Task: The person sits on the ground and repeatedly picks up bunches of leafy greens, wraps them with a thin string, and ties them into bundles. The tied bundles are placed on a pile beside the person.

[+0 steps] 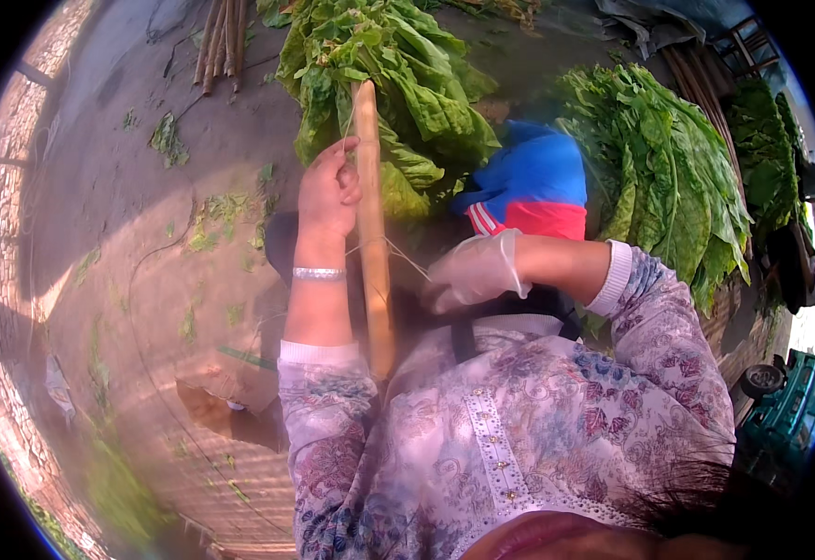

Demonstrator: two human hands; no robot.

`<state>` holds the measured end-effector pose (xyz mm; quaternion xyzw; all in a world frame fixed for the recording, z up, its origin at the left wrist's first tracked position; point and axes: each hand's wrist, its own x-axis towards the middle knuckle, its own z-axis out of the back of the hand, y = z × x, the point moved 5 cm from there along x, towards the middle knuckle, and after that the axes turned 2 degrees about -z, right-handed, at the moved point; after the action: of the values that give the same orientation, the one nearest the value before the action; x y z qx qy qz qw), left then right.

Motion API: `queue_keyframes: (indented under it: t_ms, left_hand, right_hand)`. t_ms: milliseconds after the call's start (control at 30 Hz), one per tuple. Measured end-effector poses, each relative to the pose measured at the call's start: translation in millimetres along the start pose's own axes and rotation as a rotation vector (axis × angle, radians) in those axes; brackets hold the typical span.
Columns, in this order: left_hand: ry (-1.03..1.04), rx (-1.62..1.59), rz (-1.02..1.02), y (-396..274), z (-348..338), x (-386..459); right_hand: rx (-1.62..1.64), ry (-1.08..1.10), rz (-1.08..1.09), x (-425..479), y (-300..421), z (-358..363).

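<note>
A pale wooden pole [369, 210] runs lengthwise before me, its near end against my body. Large green leaves, apparently tobacco [407, 91], hang in a thick bunch at its far part. My left hand [330, 187], bare, is beside the pole with fingers curled on a thin string that leads up to the leaves. My right hand [474, 269] wears a clear plastic glove and grips a thin string [407, 257] that stretches across to the pole. The fingertips of the right hand are blurred. Blue and red cloth [533, 178] lies just beyond the right hand.
A large pile of green leaves [659, 175] rests at right, beside long poles [712, 119]. More poles [222, 42] lie at upper left. Torn cardboard [232, 399] and leaf scraps [222, 217] are on the floor. A green vehicle [785, 406] stands at far right.
</note>
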<state>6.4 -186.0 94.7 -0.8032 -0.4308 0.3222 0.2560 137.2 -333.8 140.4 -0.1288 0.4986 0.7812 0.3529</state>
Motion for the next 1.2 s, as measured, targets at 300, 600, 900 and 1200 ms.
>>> queue_keyframes:
  t_ms: [300,600,900,1200]
  left_hand:
    - [-0.25,0.28,0.035,-17,53,-17]
    - [-0.295,0.383,0.049,-23,62,5]
    - [-0.288,0.52,0.016,-26,62,-7]
    - [-0.092,0.699,0.104,-3,28,-10]
  right_hand:
    - [0.344,-0.974,-0.412,3,-192,193]
    - [0.204,-0.753,-0.734,199,-247,103]
    - [0.21,-0.814,-0.787,100,-168,131]
    - [-0.142,-0.535,-0.674,223,-221,170]
